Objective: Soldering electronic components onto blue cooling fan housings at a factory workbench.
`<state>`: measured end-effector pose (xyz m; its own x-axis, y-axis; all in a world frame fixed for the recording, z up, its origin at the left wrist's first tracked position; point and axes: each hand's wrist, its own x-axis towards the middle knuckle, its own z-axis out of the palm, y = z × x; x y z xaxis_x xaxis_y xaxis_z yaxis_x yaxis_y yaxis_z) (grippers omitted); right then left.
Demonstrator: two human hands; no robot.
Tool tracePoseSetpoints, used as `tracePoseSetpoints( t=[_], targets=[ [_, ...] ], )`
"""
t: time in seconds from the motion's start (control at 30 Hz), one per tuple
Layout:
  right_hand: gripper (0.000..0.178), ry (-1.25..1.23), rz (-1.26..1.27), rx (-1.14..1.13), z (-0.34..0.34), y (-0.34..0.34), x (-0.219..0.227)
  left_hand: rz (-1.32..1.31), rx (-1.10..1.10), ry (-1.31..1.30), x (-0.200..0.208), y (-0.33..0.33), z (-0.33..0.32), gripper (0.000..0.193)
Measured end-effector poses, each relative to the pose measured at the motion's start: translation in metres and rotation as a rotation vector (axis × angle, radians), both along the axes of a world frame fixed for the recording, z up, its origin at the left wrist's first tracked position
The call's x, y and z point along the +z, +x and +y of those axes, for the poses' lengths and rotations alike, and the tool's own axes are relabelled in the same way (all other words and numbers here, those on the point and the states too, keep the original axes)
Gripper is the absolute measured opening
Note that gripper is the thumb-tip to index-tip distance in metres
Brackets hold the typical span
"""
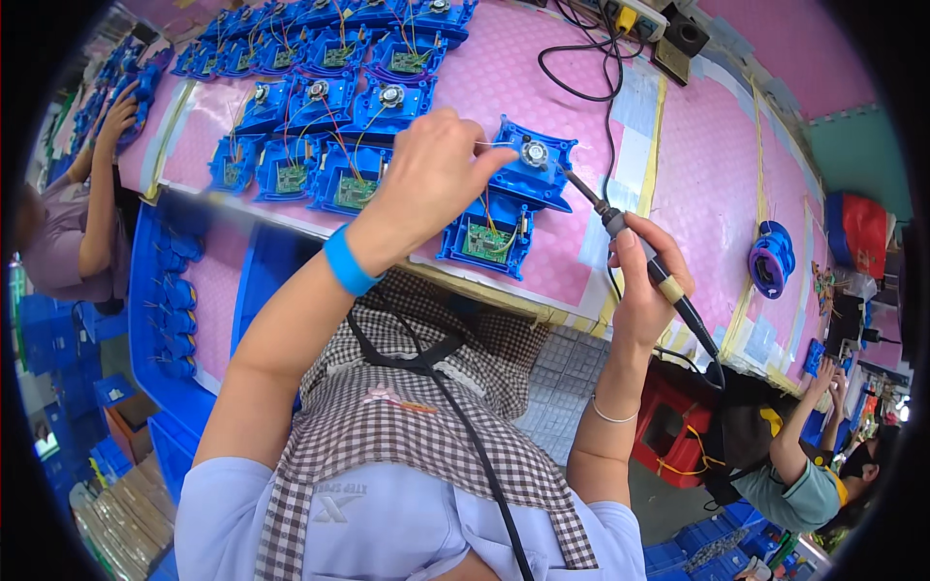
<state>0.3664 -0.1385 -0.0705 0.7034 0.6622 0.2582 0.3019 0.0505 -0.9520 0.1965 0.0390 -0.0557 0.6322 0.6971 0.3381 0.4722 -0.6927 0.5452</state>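
Note:
My right hand [649,276] grips a soldering iron [668,287] like a pen. Its tip points at the right side of a round silver speaker [534,153] in a blue plastic housing half [528,184]. My left hand [436,179] is closed at the speaker's left, with a thin pale solder wire [492,144] running from its fingers toward the speaker. The left fingertips are partly hidden behind the hand. Just nearer to me lies the other housing half, holding a green circuit board [484,242] with thin coloured wires.
Rows of similar blue housings [334,111] fill the bench's left. A black cable [608,116] and an iron stand [675,48] are at the back. A solder spool [770,259] stands at right. Blue bins [155,290] sit lower left. People work at both sides.

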Motion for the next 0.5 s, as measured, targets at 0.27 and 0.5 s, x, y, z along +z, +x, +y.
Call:
tracePoseSetpoints(
  t=[0.27, 0.5],
  targets=[
    [0.018, -0.017, 0.003, -0.016, -0.005, -0.004, -0.004, -0.093, 0.023, 0.027, -0.003, -0.001, -0.006, 0.014],
    [0.018, -0.09, -0.091, 0.005, -0.002, -0.003, -0.005, -0.246, -0.06, -0.285, -0.008, 0.023, -0.013, 0.016]
  ],
)
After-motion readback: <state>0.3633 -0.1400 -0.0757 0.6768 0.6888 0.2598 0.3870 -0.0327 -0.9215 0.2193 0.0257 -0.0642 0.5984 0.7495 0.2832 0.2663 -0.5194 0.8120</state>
